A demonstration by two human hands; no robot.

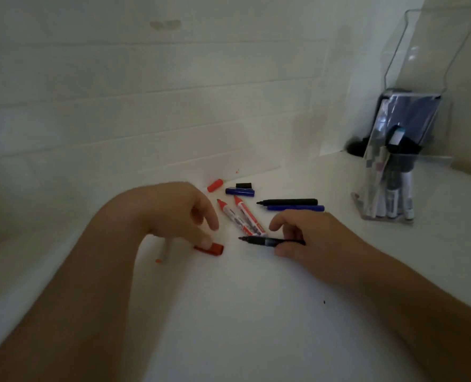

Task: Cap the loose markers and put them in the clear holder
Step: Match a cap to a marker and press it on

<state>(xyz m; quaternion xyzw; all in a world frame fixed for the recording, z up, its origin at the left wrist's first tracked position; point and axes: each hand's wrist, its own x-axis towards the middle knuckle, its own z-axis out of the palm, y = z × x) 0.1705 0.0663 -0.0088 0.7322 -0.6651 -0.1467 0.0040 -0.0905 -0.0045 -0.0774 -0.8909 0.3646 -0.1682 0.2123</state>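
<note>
My right hand [306, 238] grips an uncapped black marker [259, 240], its tip pointing left. My left hand [184, 213] reaches down with its fingertips touching a red cap [213, 249] that lies on the white counter; whether it grips the cap I cannot tell. Between my hands lie two uncapped red markers [240, 217]. Behind them are another red cap [215, 185], a blue cap [240, 191] and a black cap [243, 185]. An uncapped black marker [289, 202] and a blue marker [295, 208] lie side by side. The clear holder [389, 188] stands at the right with several markers in it.
A white tiled wall [146, 92] rises just behind the markers. A dark object [354, 147] sits in the corner behind the holder. A small white item with an orange spot [162, 255] lies under my left wrist.
</note>
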